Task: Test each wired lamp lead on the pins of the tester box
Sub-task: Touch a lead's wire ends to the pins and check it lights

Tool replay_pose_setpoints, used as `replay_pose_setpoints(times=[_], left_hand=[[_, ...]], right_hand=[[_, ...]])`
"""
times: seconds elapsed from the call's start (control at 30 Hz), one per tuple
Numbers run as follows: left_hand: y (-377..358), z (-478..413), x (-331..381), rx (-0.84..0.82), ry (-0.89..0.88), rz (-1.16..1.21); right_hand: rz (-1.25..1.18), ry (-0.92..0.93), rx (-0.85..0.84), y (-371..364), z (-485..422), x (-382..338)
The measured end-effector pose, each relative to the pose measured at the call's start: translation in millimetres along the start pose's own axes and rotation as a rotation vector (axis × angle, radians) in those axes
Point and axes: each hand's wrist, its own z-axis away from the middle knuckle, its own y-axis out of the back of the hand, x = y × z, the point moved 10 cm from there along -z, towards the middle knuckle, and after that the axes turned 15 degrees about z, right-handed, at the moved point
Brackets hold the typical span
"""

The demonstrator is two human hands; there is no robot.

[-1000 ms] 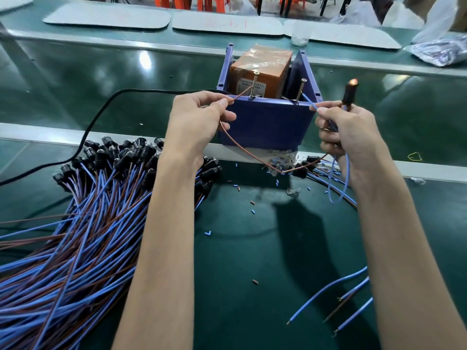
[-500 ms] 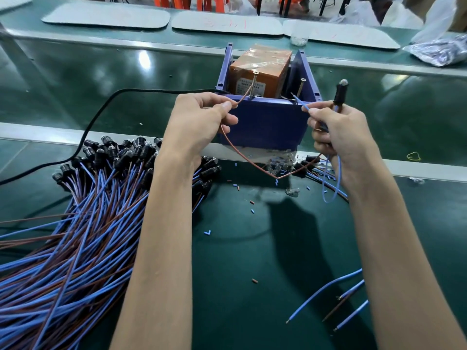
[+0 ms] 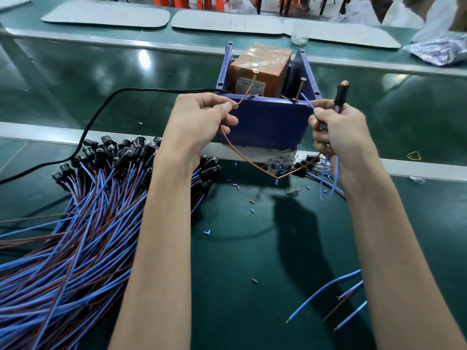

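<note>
The blue tester box [image 3: 267, 122] stands on the metal rail, with an orange block [image 3: 260, 69] inside and two upright screw pins, the left pin [image 3: 252, 83] and the right pin [image 3: 299, 89]. My left hand [image 3: 199, 122] pinches the brown wire [image 3: 242, 157], whose end reaches the foot of the left pin. My right hand [image 3: 338, 132] grips the black lamp [image 3: 341, 93] and pinches its blue wire [image 3: 307, 101], whose tip lies at the right pin. The lamp's tip glows faintly orange.
A big pile of black lamps with blue and brown leads [image 3: 75, 223] lies at the left. A smaller group of leads [image 3: 336, 301] lies at the lower right. A black cable [image 3: 101, 114] runs to the box. Wire offcuts dot the green mat [image 3: 252, 248].
The lamp glowed bright a second ago, went dark as both wire ends lifted off the pins, and now glows faintly with the wire ends back at the pins.
</note>
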Motion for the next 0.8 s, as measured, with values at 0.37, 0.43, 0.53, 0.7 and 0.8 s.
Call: replay_pose_setpoints(times=[0.37,0.43,0.53,0.7,0.8], left_hand=[[-0.3,-1.9,-2.3,-0.005,-0.019,-0.019],[0.3,-2.9,-3.2,0.004,-0.014,-0.020],[-2.5,-1.6,-1.4,-0.014,-0.008,-0.027],[-55.2,50.6,8.8,-0.808,0.058,-0.191],[-67.8,81.9,2.3,-1.077,0.172,-0.240]], right_hand=[[0.029,0.032,-0.014,-0.8,2.0,-2.0],[0.031,0.025,-0.023,-1.4,2.1,-2.7],[0.094,0.017,-0.115,0.6,2.8,-4.6],[0.189,-0.044,-0.484,8.5,21.1,5.4],[0.522,-0.149,-0.571,14.1,26.3,36.6]])
